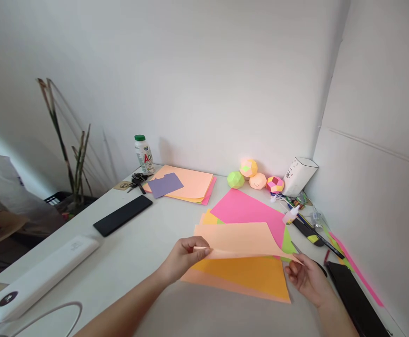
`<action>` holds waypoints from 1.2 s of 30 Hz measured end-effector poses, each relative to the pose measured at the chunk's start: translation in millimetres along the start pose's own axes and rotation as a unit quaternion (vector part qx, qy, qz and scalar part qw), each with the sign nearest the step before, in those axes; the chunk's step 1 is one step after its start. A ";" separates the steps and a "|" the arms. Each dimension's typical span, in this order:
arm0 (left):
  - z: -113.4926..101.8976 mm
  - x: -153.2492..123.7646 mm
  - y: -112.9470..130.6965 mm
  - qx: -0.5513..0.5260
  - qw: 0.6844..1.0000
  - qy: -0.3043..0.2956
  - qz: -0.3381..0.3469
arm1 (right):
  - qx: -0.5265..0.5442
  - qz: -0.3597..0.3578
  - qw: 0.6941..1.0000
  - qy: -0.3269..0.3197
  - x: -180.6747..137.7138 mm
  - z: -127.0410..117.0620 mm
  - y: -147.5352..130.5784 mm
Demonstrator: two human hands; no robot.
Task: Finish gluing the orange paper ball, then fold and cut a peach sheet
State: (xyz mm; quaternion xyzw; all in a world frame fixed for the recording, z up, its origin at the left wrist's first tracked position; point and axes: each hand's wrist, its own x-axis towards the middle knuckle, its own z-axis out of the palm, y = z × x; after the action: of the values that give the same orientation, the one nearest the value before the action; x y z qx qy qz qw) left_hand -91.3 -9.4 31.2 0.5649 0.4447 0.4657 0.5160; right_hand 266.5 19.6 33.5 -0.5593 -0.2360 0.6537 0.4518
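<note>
My left hand [185, 257] is closed in a pinch on the near left corner of a peach paper sheet [239, 239], lifting and folding it back. My right hand [308, 278] holds the sheet's near right corner, fingers curled under it. Under the lifted sheet lies an orange sheet [246, 274] on top of a stack of coloured paper. A pink sheet [248, 210] lies just behind, with yellow and green edges showing beside it.
A second paper stack [190, 185] with a purple card [164, 185] sits at the back. Paper balls [248, 168], a white box [299, 175], a bottle [144, 154], keys [137, 180], a black phone [122, 215], a white bar device [39, 276], a glue bottle [291, 215] and pens [317, 234] surround the table.
</note>
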 end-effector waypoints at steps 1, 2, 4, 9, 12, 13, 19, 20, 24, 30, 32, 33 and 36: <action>1.5 -1.5 2.0 -0.026 0.999 -0.002 -0.026 | -0.018 -0.011 1.000 -0.001 -0.1 -0.2 0.4; 3.1 -3.0 4.0 -0.047 0.998 -0.007 -0.051 | -0.041 -0.028 0.999 0.001 -0.4 -0.7 0.4; 6.2 -5.7 8.3 -0.078 0.993 -0.022 -0.080 | -0.103 -0.069 0.992 0.017 -1.0 -2.5 -0.9; 11.3 -11.1 14.3 -0.103 0.991 -0.043 -0.077 | -0.348 -0.345 0.827 0.274 -11.5 1.4 -5.5; 14.1 -13.4 13.2 -0.109 0.990 -0.049 -0.077 | -0.411 -0.627 0.593 0.295 -31.4 28.8 -3.3; 15.4 -14.3 12.8 -0.113 0.989 -0.056 -0.074 | -0.431 -0.687 0.541 0.223 -39.0 42.8 -1.4; 23.3 -20.0 18.3 -0.141 0.981 -0.079 -0.108 | -0.535 -0.569 0.598 -0.178 -61.9 126.5 9.7; 23.4 -20.5 20.1 -0.152 0.978 -0.078 -0.118 | -0.538 -0.514 0.634 -0.209 -61.4 133.4 9.2; 19.7 -19.9 24.0 -0.210 0.967 -0.061 -0.129 | -0.527 -0.318 0.748 -0.248 -58.0 140.1 -0.1; 17.0 -18.1 18.5 -0.288 0.946 -0.038 -0.145 | -0.522 -0.239 0.773 -0.269 -61.0 136.6 -13.2; 17.7 -18.3 18.3 -0.309 0.938 -0.039 -0.154 | -0.526 -0.234 0.772 -0.269 -62.1 136.8 -14.2; 18.1 -18.5 18.7 -0.318 0.934 -0.038 -0.158 | -0.529 -0.231 0.771 -0.269 -62.2 136.8 -14.3; 18.6 -19.5 20.1 -0.341 0.924 -0.041 -0.168 | -0.541 -0.224 0.762 -0.274 -60.8 136.6 -13.6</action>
State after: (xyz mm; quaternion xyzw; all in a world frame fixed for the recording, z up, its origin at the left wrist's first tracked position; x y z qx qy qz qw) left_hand -75.9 -33.1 49.3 0.2903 0.3261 0.4725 0.7656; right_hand 139.8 1.0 112.0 -0.4389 -0.7833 0.4226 0.1237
